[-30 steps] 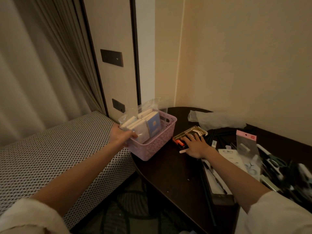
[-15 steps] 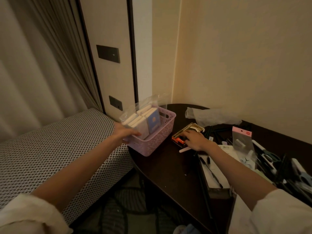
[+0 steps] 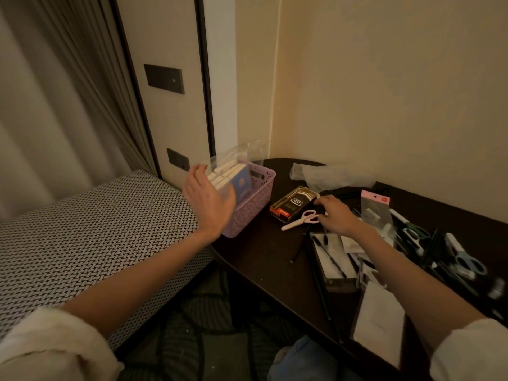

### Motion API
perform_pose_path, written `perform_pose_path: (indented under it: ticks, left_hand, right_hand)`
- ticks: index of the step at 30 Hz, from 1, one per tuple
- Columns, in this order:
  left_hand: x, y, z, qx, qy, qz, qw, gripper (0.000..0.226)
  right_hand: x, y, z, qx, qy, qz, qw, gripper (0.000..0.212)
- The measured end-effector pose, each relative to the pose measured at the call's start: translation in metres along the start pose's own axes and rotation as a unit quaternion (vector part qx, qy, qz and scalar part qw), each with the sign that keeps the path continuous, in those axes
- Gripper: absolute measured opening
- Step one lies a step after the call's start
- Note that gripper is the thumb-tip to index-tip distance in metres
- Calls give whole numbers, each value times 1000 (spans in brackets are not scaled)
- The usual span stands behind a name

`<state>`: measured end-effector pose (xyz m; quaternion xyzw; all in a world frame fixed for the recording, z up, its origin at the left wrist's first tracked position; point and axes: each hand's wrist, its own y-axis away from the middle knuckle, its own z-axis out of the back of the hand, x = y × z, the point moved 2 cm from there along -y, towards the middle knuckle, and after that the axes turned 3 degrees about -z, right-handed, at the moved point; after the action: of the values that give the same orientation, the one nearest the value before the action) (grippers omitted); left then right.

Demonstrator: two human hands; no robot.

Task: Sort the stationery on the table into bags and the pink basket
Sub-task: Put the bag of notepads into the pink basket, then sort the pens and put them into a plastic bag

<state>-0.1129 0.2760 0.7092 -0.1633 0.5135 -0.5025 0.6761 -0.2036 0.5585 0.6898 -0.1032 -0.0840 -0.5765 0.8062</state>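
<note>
Right hand (image 3: 336, 215): fingers curled down onto the dark table (image 3: 255, 257), tips bunched at the looped handles of the small pale-pink scissors (image 3: 301, 220); touching or just short of them, cannot tell, and no closed pinch plainly visible. Scissors flat on the table, long axis running from the handles under those fingertips down and to the left, capped blade end pointing away from the hand toward the table's front edge. Handle end therefore the near end for this hand; probably a simple pinch and lift, no re-orienting needed. Just behind the scissors, touching or nearly so, a black-and-gold flat cardboard box with a red end (image 3: 294, 202).

Left hand (image 3: 210, 200): fingers straight and slightly spread, palm raised, gripping nothing, hovering in front of the near-left corner of the pink perforated plastic basket (image 3: 254, 204). Inside the basket, a clear plastic bag of small white and blue notepads (image 3: 233, 177), standing on edge.

Basket to the left of the scissors, beyond the box; right hand plainly nearer the scissors, left hand nearer the basket.

Further right on the table: a crumpled clear plastic bag (image 3: 330, 174) by the wall, a pink-topped hanging packet (image 3: 375, 210), a heap of pens and larger scissors (image 3: 453, 257).
</note>
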Motion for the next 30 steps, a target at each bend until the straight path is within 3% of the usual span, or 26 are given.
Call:
perform_pose_path:
  ticks: [3, 6, 9, 15, 20, 26, 30]
  left_hand:
    - [-22, 12, -3, 6, 36, -118, 992, 54]
    - [-41, 24, -11, 94, 122, -181, 971, 40]
    - [-56, 36, -20, 170, 158, -200, 952, 27]
    - [-67, 50, -39, 223, 161, -205, 939, 15]
    - [-68, 57, -53, 293, 152, -196, 924, 16]
    - [-76, 75, -69, 448, 145, -253, 845, 24]
    - [-78, 90, -74, 455, 99, -236, 853, 28]
  right_hand:
    - [-13, 12, 5, -14, -8, -12, 1000, 43]
    - [-26, 26, 8, -33, -24, -16, 999, 38]
    - [-37, 41, 10, -45, -34, -24, 998, 35]
    - [-48, 56, 10, -38, -47, -28, 998, 34]
    - [-52, 69, 15, -43, -72, -36, 996, 35]
    - [-63, 105, 19, -49, -94, -59, 993, 37]
    - [-50, 134, 13, -23, -94, -61, 993, 29]
